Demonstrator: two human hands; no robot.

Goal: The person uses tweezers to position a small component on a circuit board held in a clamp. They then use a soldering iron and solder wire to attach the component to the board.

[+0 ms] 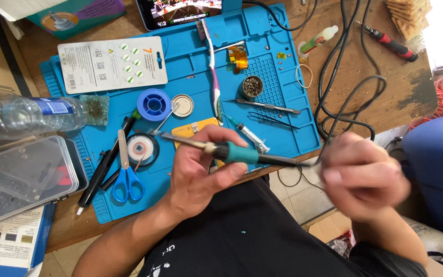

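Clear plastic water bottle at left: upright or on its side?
On its side: the clear plastic water bottle lies flat across the blue silicone work mat's left edge.

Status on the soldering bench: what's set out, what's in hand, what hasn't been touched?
Set out: solder spool, scissors and tweezers on the blue mat. In hand: left hand holds the soldering iron; right hand is blurred at its cable end. Untouched: yellow part, under the iron.

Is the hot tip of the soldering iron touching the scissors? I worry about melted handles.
Apart. The head view shows the soldering iron held in the left hand, its tip above the mat, with clear blue mat before the scissors.
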